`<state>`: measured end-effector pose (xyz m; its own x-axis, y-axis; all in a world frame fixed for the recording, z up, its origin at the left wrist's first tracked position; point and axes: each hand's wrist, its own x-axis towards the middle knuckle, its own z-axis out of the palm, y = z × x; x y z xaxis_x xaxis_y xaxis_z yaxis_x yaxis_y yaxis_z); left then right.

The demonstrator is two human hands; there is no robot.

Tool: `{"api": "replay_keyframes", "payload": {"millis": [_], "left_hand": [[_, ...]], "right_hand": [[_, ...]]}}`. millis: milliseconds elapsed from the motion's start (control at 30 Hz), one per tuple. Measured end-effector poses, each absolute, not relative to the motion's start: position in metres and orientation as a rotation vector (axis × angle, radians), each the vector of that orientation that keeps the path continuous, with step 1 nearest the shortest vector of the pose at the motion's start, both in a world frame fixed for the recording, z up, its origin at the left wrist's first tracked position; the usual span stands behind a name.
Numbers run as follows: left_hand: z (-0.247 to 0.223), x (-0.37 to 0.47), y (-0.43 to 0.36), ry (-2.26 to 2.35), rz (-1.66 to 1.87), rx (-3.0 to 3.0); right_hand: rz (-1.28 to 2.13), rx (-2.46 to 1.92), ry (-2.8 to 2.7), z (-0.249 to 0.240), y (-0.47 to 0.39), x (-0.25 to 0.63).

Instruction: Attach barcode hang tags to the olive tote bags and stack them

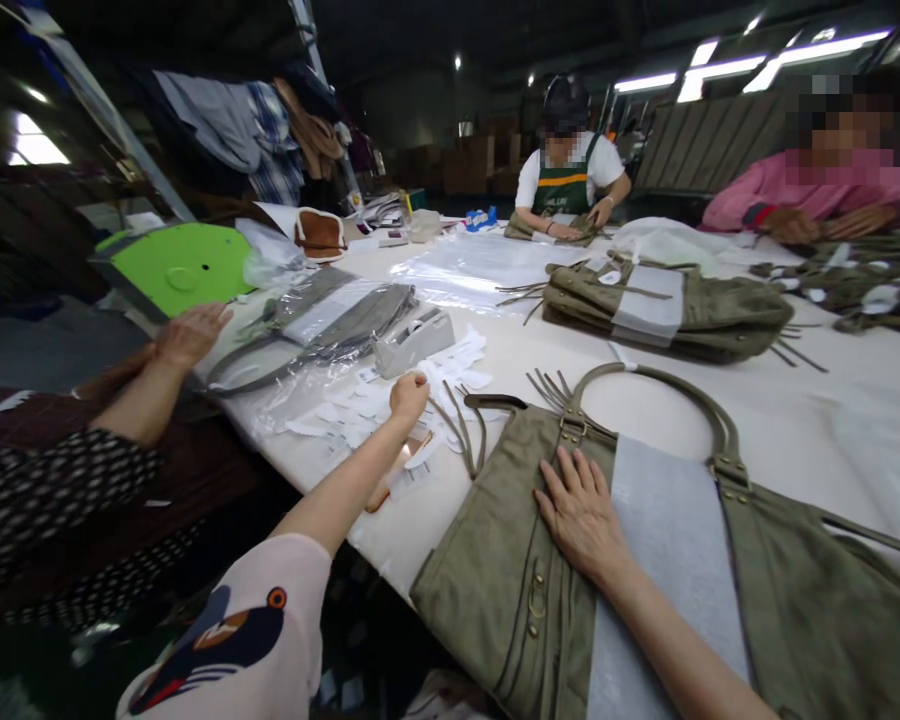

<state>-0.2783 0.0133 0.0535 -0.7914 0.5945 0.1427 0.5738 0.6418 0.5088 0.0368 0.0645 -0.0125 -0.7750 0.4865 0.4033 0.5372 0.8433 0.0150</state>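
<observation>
from my end i see the olive bag lying in lower right of the frame, w/ a pale band across it. the right hand is spread flat on it, gripping nothing. the left hand, near frame centre, has fingers bent together; if sth is inside, i can't tell. i judge the bag soft, floppy, prob. mid weight; the band may be slippery, so better hold by the handle.
</observation>
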Motion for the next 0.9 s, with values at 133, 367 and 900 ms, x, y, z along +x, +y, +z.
{"api": "replay_keyframes", "payload": {"millis": [133, 367, 900], "left_hand": [[0.05, -0.312, -0.006, 2.866, 0.807, 0.836], [0.047, -0.318, -0.047, 2.775, 0.56, 0.927], [0.046, -0.31, -0.021, 2.612, 0.608, 0.894]], "right_hand": [[-0.158, -0.757, -2.637, -0.011, 0.066, 0.036], [-0.158, -0.754, -2.635, -0.012, 0.067, 0.036], [-0.193, -0.749, -2.616, -0.014, 0.066, 0.036]]}}
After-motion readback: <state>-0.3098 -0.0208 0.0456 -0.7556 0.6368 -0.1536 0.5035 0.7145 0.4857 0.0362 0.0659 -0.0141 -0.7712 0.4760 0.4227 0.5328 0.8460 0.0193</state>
